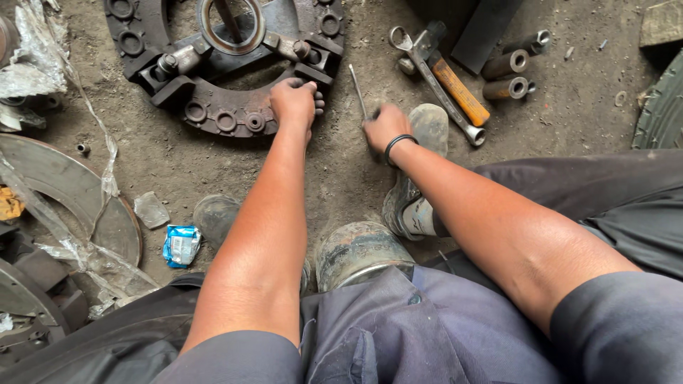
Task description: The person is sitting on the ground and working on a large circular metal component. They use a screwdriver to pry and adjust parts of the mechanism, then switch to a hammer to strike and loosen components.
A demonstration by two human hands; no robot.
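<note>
We look down on a person seated over a dirt floor, both bare arms stretched forward. The left hand (293, 103) rests on the near rim of a large, round, rust-brown cast-metal clutch pressure plate (220, 114), fingers curled together over its edge beside a dark block on the rim. The plate lies flat, reaching away from this hand toward the top of the view, with a steel ring (229, 25) at its centre and stubby release levers (178, 60) pointing inward.

The right hand (384, 126), wearing a thin black band (398, 142) at the wrist, is closed around the lower end of a slim grey metal rod (357, 89); the rod rises from the fist, tilted slightly left, just beside the plate's rim but apart from it. Directly behind this hand we see the toe of a worn grey shoe (429, 128).

Beyond and to the right of the right hand lie a long steel spanner (434, 82), an orange-handled tool (461, 91) crossing under it, and three short dark metal sleeves (509, 75). Left of the left arm we note a small blue-and-white wrapper (181, 244), crumpled clear plastic sheet (78, 249) and a flat grey metal disc (64, 192). A dirty metal can (356, 249) stands between the forearms, near the person's lap.
</note>
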